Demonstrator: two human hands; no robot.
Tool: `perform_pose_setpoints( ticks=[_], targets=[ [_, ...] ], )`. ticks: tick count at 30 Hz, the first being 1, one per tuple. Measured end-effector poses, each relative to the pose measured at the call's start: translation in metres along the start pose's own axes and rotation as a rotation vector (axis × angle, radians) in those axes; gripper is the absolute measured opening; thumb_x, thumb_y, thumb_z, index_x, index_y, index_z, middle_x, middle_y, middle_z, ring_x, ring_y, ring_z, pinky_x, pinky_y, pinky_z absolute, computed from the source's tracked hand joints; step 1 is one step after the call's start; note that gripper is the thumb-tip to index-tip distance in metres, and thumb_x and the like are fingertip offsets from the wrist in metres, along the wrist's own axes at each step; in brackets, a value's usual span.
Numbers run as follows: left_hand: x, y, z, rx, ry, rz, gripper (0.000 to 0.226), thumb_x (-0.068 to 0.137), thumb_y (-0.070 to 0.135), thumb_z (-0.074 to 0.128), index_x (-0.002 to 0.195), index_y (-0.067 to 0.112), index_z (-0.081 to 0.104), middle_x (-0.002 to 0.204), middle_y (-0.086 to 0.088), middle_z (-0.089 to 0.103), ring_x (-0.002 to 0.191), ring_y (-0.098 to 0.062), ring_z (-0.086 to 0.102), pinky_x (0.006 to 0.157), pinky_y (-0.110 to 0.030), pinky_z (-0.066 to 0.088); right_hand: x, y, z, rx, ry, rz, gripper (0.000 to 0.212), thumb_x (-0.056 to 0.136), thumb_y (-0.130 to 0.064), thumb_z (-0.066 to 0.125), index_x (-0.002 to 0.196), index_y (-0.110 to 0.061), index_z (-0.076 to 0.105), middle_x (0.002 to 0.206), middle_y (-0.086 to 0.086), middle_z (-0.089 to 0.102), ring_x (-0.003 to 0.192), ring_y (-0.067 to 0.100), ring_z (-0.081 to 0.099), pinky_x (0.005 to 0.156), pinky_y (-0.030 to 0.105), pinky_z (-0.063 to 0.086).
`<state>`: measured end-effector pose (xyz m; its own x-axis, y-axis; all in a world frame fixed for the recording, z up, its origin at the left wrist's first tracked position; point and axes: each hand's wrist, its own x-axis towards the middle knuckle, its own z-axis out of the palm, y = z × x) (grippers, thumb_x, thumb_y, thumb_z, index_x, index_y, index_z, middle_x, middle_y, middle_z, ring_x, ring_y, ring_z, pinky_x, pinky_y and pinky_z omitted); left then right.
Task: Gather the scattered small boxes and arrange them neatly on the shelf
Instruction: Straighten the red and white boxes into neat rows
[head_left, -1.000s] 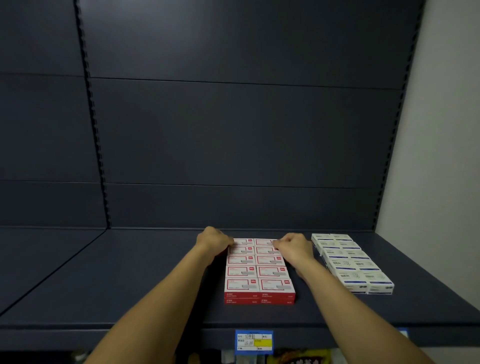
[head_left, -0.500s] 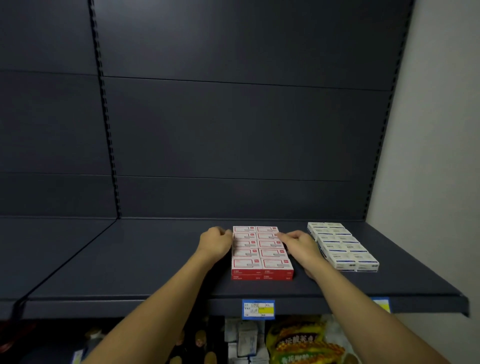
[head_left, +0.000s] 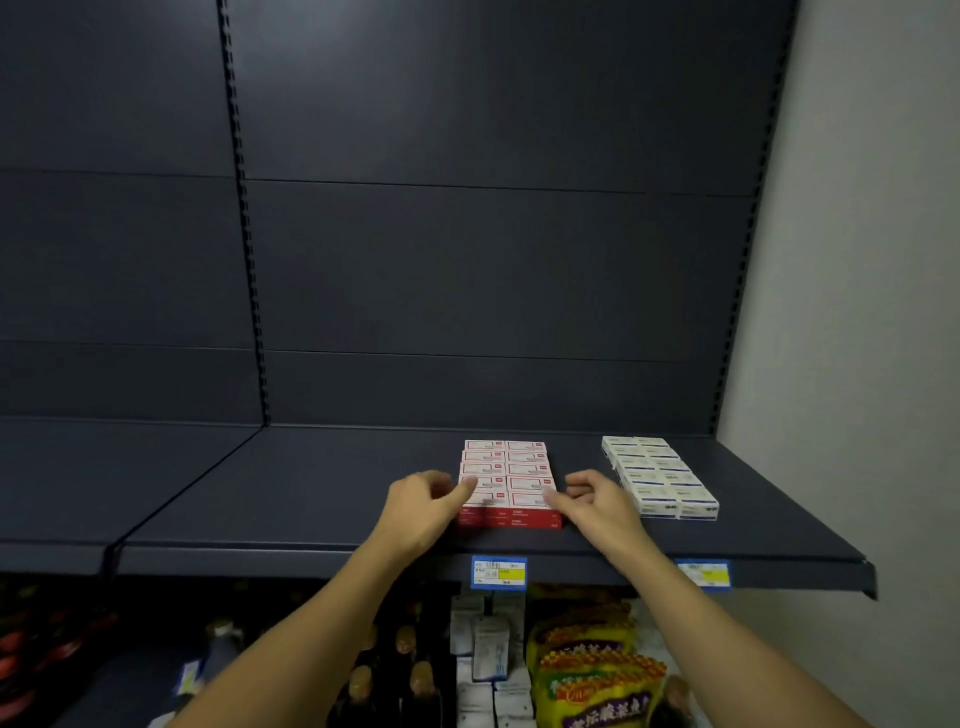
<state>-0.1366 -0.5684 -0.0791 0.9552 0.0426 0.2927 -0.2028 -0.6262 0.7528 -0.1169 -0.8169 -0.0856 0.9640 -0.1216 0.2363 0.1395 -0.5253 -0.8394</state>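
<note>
Red-and-white small boxes (head_left: 506, 480) lie in a tidy two-column, two-layer block on the dark shelf (head_left: 322, 499), near its front edge. My left hand (head_left: 423, 501) sits at the block's front left corner, fingers loosely curled, thumb tip touching the front left box. My right hand (head_left: 597, 501) is at the front right corner, its fingertips against the front right box. Neither hand lifts a box. To the right, white-and-blue small boxes (head_left: 660, 478) form a second neat two-column block.
The shelf's back panel and a white wall (head_left: 857, 312) on the right bound the space. Price tags (head_left: 498, 571) hang on the front lip. Below are bottles (head_left: 415, 675), white cartons and yellow snack bags (head_left: 592, 670).
Both hands have slid from the back half of the red block toward its front corners. The view has tipped down, showing more of the lower shelf.
</note>
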Motion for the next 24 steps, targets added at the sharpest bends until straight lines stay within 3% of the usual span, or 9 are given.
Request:
perform_pose_setpoints(
  ticks=[4, 7, 10, 14, 24],
  targets=[
    [-0.010, -0.001, 0.006, 0.121, -0.067, 0.072, 0.054, 0.083, 0.059, 0.071, 0.126, 0.027, 0.067, 0.120, 0.011, 0.066, 0.110, -0.008, 0.060, 0.101, -0.034, 0.050, -0.012, 0.003, -0.004, -0.143, -0.048, -0.066, 0.064, 0.070, -0.039, 0.088, 0.123, -0.015, 0.062, 0.113, -0.002, 0.066, 0.094, 0.007, 0.060, 0.078, 0.017, 0.048],
    [-0.012, -0.001, 0.014, 0.206, -0.076, 0.065, 0.054, 0.084, 0.047, 0.076, 0.133, 0.030, 0.062, 0.123, 0.011, 0.070, 0.116, -0.010, 0.061, 0.104, -0.036, 0.049, -0.017, 0.000, -0.001, -0.185, -0.051, -0.069, 0.065, 0.072, -0.029, 0.088, 0.129, -0.012, 0.062, 0.118, 0.002, 0.066, 0.094, 0.009, 0.060, 0.083, 0.020, 0.048],
    [-0.011, -0.004, 0.018, 0.224, -0.022, 0.054, 0.049, 0.086, 0.040, 0.076, 0.133, 0.031, 0.063, 0.121, 0.012, 0.071, 0.121, -0.016, 0.059, 0.104, -0.041, 0.049, -0.019, -0.001, 0.001, -0.170, -0.044, -0.053, 0.055, 0.076, -0.020, 0.085, 0.127, -0.012, 0.064, 0.116, 0.002, 0.067, 0.094, 0.009, 0.058, 0.085, 0.021, 0.048],
    [-0.007, -0.003, 0.020, 0.225, -0.016, 0.040, 0.046, 0.090, 0.033, 0.073, 0.134, 0.028, 0.063, 0.124, 0.009, 0.070, 0.120, -0.014, 0.060, 0.104, -0.037, 0.049, -0.016, -0.002, 0.005, -0.130, -0.033, -0.028, 0.046, 0.076, -0.012, 0.085, 0.119, -0.012, 0.070, 0.097, -0.006, 0.067, 0.088, 0.006, 0.061, 0.087, 0.022, 0.051],
    [0.000, -0.005, 0.017, 0.201, -0.070, 0.036, 0.042, 0.089, 0.033, 0.075, 0.129, 0.024, 0.067, 0.120, 0.007, 0.072, 0.111, -0.010, 0.064, 0.098, -0.032, 0.053, -0.010, -0.003, 0.009, -0.126, -0.037, 0.020, 0.048, 0.077, -0.010, 0.084, 0.122, -0.012, 0.069, 0.111, 0.001, 0.073, 0.098, 0.011, 0.067, 0.096, 0.029, 0.053]
  ],
)
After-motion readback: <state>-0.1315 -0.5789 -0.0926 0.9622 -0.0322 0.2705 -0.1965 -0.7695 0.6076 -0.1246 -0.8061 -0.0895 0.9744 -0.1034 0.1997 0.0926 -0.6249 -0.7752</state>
